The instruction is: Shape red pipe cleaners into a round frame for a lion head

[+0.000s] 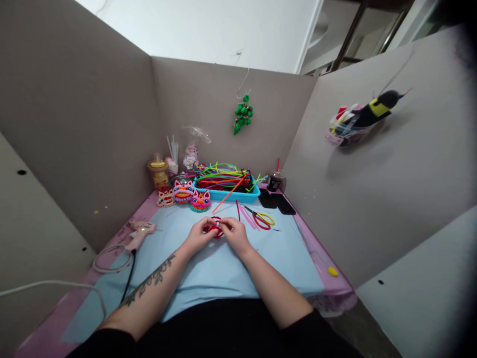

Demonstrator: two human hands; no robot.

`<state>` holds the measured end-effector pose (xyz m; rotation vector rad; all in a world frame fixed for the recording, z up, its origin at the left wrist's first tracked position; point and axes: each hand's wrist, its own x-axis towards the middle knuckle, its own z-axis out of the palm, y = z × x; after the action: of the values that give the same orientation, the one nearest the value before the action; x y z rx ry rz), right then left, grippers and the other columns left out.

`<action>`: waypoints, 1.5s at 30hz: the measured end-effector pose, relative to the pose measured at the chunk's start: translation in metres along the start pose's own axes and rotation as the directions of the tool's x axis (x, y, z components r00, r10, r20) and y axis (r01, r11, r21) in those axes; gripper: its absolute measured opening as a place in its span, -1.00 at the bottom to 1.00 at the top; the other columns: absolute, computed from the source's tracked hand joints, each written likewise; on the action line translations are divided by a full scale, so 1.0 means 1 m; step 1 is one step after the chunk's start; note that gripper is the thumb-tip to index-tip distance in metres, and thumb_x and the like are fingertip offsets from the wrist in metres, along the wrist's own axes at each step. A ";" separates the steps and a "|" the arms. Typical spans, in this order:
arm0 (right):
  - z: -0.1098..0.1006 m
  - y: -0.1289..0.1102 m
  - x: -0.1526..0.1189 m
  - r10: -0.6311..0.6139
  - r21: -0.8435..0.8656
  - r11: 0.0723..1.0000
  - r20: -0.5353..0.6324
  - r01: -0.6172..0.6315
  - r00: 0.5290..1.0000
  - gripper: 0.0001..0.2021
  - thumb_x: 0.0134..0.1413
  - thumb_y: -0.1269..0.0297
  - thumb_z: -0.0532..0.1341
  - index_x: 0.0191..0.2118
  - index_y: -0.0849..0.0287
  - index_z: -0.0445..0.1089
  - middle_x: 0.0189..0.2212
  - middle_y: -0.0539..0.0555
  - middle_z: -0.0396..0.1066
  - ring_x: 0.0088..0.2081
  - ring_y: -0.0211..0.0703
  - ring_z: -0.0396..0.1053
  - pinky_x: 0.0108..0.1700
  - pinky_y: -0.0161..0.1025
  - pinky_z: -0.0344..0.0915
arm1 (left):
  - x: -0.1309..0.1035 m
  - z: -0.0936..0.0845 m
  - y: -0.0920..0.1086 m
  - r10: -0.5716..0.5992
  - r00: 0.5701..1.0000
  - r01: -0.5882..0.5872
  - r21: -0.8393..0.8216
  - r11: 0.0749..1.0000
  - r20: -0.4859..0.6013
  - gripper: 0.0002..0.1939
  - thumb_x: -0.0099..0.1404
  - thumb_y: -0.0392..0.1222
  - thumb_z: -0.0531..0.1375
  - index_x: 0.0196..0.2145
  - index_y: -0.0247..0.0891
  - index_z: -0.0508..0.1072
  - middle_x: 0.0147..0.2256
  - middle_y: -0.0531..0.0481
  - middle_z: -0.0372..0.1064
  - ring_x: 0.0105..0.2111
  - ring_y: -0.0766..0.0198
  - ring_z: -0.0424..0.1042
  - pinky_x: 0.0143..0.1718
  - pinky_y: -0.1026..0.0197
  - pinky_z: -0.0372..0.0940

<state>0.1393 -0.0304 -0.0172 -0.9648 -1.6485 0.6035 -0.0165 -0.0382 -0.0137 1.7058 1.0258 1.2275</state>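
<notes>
My left hand (201, 232) and my right hand (234, 234) meet over the middle of the blue cloth (257, 268). Between them is a small rounded piece of red pipe cleaner (218, 233), its details partly hidden by my fingers. The left thumb and fingers pinch its left side. My right fingers are closed at its right edge, close to the left fingertips. Just beyond the hands lie a straight red pipe cleaner (238, 211), several pink strips (249, 218) and scissors (264, 220) with one yellow and one red handle.
A blue basket (227, 195) of colourful pipe cleaners stands at the back. Several fuzzy animal heads (200, 201) sit left of it. A corded glue gun (140, 235) lies at left. Black flat pads (278, 201) and a drink cup (276, 181) are back right. Grey panels enclose the table.
</notes>
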 end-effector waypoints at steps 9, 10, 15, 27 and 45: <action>0.001 -0.002 0.000 -0.097 -0.103 0.989 0.115 0.109 0.989 -0.76 0.05 0.47 0.03 -0.26 0.14 0.41 -0.34 0.08 0.40 -0.26 -0.16 0.34 -0.19 -0.22 0.27 | 0.001 -0.001 -0.004 0.001 0.999 0.002 0.058 0.998 -0.044 -0.67 0.09 -0.16 0.21 -0.16 -0.28 0.45 -0.25 -0.10 0.46 -0.31 0.19 0.42 -0.24 0.19 0.28; 0.000 -0.001 -0.001 -0.082 -0.106 0.990 0.106 0.094 0.991 -0.76 0.04 0.48 0.02 -0.24 0.15 0.39 -0.33 0.08 0.39 -0.26 -0.17 0.33 -0.20 -0.23 0.27 | 0.002 -0.002 -0.005 -0.019 0.998 0.022 0.055 0.998 -0.053 -0.66 0.08 -0.14 0.21 -0.16 -0.29 0.46 -0.23 -0.11 0.47 -0.29 0.18 0.42 -0.22 0.17 0.28; -0.004 0.001 -0.001 -0.116 -0.254 0.955 0.147 0.151 0.982 -0.78 -0.02 0.48 0.09 -0.20 0.17 0.33 -0.30 0.09 0.35 -0.25 -0.13 0.30 -0.19 -0.20 0.26 | 0.004 -0.005 -0.008 -0.119 0.988 0.110 -0.090 0.990 -0.102 -0.56 0.05 -0.08 0.25 -0.12 -0.35 0.45 -0.21 -0.16 0.47 -0.25 0.12 0.44 -0.18 0.13 0.30; -0.025 0.000 0.003 -0.252 -0.290 0.919 0.086 0.266 0.964 -0.84 0.06 0.47 0.06 -0.38 0.16 0.37 -0.43 0.08 0.37 -0.29 -0.12 0.31 -0.20 -0.19 0.26 | 0.007 -0.009 -0.008 -0.147 0.974 0.096 -0.278 0.956 -0.170 -0.54 0.00 -0.04 0.29 -0.16 -0.36 0.44 -0.22 -0.17 0.46 -0.26 0.14 0.43 -0.17 0.11 0.28; -0.001 -0.008 0.000 0.135 0.062 0.989 0.031 -0.137 0.990 -0.89 -0.06 0.39 0.13 -0.40 0.19 0.41 -0.47 0.03 0.43 -0.40 -0.20 0.37 -0.31 -0.29 0.29 | 0.002 0.000 -0.002 -0.030 0.999 0.029 -0.087 0.996 -0.015 -0.75 0.09 -0.14 0.24 -0.31 -0.31 0.34 -0.44 0.03 0.36 -0.45 0.33 0.34 -0.39 0.29 0.23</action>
<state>0.1380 -0.0345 -0.0106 -1.0317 -1.5856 0.7600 -0.0169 -0.0360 -0.0152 1.6118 0.9894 1.2506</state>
